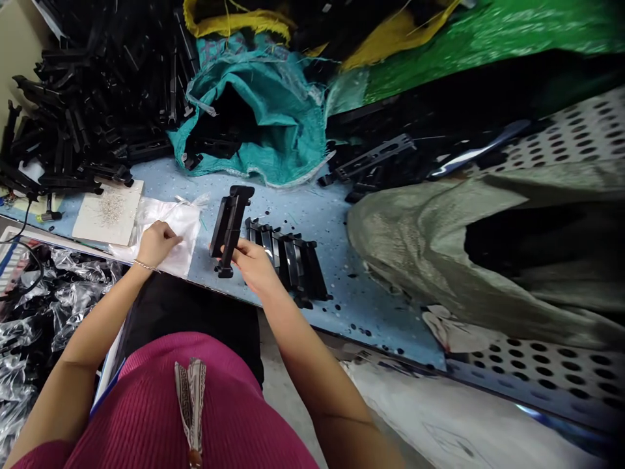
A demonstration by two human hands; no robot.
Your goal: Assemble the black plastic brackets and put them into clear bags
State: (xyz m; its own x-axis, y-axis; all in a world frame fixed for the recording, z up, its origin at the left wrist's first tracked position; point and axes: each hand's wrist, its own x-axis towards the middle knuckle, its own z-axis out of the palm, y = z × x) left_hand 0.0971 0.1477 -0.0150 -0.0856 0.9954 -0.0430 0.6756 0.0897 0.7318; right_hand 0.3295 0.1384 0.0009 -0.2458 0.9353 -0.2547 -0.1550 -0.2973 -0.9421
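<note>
My right hand [256, 266] grips a long black plastic bracket [231, 231], held upright above the blue table with its knobbed ends up and down. A second dark strip shows along its left side; I cannot tell whether it is a separate part. My left hand [159, 243] lies on a thin stack of clear plastic bags [183, 257], thumb and fingertips pinched together on the film. Just right of my right hand, several similar black brackets [293, 260] lie side by side in a row on the table.
A large heap of black brackets [97, 98] fills the back left. An open teal sack [293, 140] and a grey-green sack [400, 228] stand beyond. A white board [105, 215] bears tiny pale bits. Bagged parts [63, 299] fill a crate at lower left. Small black specks dot the table.
</note>
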